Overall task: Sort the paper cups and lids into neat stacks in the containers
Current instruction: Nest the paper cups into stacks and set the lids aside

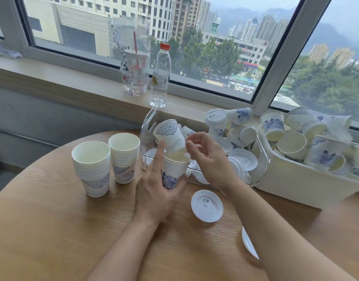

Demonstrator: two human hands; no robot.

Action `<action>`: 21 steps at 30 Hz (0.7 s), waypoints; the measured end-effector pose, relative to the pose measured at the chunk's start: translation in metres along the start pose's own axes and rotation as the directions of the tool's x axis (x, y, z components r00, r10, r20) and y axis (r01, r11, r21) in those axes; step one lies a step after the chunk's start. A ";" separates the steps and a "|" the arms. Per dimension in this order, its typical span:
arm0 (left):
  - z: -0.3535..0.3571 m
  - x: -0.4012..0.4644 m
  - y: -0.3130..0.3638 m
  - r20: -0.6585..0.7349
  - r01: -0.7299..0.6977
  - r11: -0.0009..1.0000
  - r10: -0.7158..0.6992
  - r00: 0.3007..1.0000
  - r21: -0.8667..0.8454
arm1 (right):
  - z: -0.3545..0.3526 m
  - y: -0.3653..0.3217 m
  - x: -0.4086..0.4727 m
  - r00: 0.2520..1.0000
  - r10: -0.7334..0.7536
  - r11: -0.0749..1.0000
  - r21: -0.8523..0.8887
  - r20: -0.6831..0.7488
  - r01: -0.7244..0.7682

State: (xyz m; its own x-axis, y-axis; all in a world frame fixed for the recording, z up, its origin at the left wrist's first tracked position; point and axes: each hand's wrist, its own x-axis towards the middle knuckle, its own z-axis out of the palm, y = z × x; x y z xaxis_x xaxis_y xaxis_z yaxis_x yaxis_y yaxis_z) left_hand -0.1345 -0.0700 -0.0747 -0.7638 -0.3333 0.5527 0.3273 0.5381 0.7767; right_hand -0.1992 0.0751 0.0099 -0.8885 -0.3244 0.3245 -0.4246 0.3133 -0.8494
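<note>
My left hand [156, 191] grips an upright paper cup with a blue print [173, 173] over the round wooden table [53, 220]. A second printed cup [169, 136] leans tilted with its base in the held cup's mouth, and my left index finger rests against it. My right hand [207, 157] hovers just right of that tilted cup, fingers loosely curled and apart, fingertips at its side. Two neat cup stacks [91, 167] [123, 157] stand to the left. A white lid [207, 205] lies flat on the table. Another lid [248, 243] peeks out under my right forearm.
A clear plastic container [152, 126] behind my hands holds loose lids and cups. To its right, a white bin [296, 183] is heaped with jumbled cups. On the windowsill stand a water bottle [161, 72] and a bagged plastic drink cup [135, 72].
</note>
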 end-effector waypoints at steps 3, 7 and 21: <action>0.000 -0.001 0.001 0.019 -0.010 1.000 0.011 1.000 -0.025 | -0.003 -0.003 -0.002 0.999 -0.002 1.000 -0.028 -0.040 0.001; 0.001 -0.003 0.002 0.041 -0.014 1.000 0.015 0.999 -0.019 | -0.011 -0.003 -0.005 0.998 0.029 0.999 -0.020 -0.052 -0.030; 0.008 -0.009 0.001 0.111 -0.099 0.995 0.102 0.989 -0.034 | -0.038 0.005 -0.032 0.998 0.054 0.994 -0.092 -0.011 -0.055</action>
State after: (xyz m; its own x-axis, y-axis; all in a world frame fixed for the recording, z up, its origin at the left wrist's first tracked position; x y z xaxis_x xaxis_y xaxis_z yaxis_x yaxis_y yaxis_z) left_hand -0.1319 -0.0604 -0.0812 -0.7835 -0.1885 0.5921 0.4198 0.5418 0.7281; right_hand -0.1797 0.1210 0.0117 -0.9120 -0.2970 0.2829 -0.3896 0.4113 -0.8241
